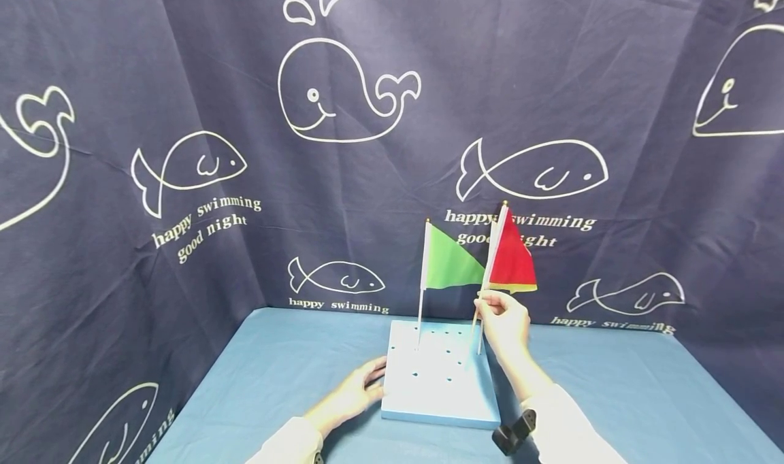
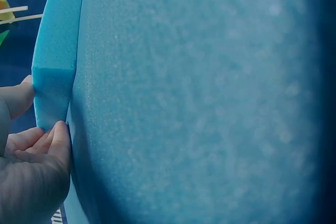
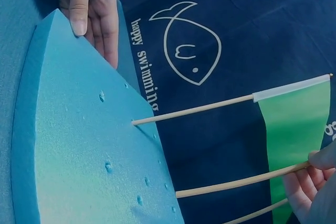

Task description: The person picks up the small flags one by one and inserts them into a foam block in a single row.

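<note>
A pale blue foam board (image 1: 441,399) with small holes lies on the table. My left hand (image 1: 358,389) holds its left edge; the left wrist view shows the thumb (image 2: 18,98) on one side and fingertips (image 2: 60,132) on the other. A green flag (image 1: 450,260) stands upright in the board. My right hand (image 1: 507,321) pinches the wooden stick (image 3: 241,185) of a red flag (image 1: 516,256), tilted over the board's far right. Its lower end meets the board's far edge in the right wrist view; whether it is in a hole I cannot tell.
Behind the red flag, a mostly hidden yellow flag (image 1: 520,288) shows its lower edge, with a white stick (image 1: 480,341) standing in the board. A blue cloth covers the table (image 1: 288,355). Dark curtains (image 1: 343,199) with whale and fish drawings hang behind and at the sides.
</note>
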The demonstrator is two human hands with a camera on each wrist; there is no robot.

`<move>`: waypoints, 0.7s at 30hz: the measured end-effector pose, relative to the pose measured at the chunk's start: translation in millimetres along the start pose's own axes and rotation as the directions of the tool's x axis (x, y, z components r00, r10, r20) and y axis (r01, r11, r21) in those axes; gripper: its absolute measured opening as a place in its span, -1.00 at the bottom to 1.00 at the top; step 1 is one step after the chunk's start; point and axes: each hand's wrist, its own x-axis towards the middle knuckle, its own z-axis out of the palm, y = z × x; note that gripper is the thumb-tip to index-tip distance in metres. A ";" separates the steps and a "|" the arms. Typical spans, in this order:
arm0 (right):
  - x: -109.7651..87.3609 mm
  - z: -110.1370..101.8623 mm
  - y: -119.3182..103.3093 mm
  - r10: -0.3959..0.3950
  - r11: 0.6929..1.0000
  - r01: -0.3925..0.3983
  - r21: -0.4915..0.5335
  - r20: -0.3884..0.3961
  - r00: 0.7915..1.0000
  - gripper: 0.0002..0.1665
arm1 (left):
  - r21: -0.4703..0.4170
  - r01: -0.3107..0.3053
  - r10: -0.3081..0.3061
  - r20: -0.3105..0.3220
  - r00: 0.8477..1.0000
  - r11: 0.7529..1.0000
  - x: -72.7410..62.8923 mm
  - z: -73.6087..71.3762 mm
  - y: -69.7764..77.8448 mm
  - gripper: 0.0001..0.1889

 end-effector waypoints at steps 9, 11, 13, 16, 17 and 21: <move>0.7 9.4 4.0 -0.026 1.000 0.026 0.005 -0.004 1.000 -0.82 | 0.026 -0.019 0.019 0.002 1.000 0.999 -1.8 0.6 5.3 -0.35; 1.2 12.1 4.1 -0.023 1.000 0.023 0.002 0.002 1.000 -0.82 | 0.025 -0.017 0.017 0.000 1.000 1.000 -2.4 0.2 5.5 -0.35; 1.5 14.8 4.4 -0.021 1.000 0.021 0.001 0.008 1.000 -0.82 | 0.024 -0.011 0.011 -0.006 1.000 1.000 -3.1 -0.2 5.2 -0.36; 1.5 17.2 5.2 -0.025 1.000 0.025 -0.003 0.007 1.000 -0.82 | 0.016 -0.004 0.004 -0.013 1.000 1.000 -3.5 -0.3 5.1 -0.36; 1.4 17.6 5.9 -0.026 1.000 0.026 -0.008 0.002 1.000 -0.83 | 0.012 -0.003 0.003 -0.014 1.000 1.000 -3.4 -0.2 5.2 -0.36; 0.9 18.3 8.6 -0.032 0.999 0.032 -0.025 -0.015 0.999 -0.84 | -0.014 -0.002 0.002 -0.008 1.000 1.000 -2.4 0.7 5.5 -0.36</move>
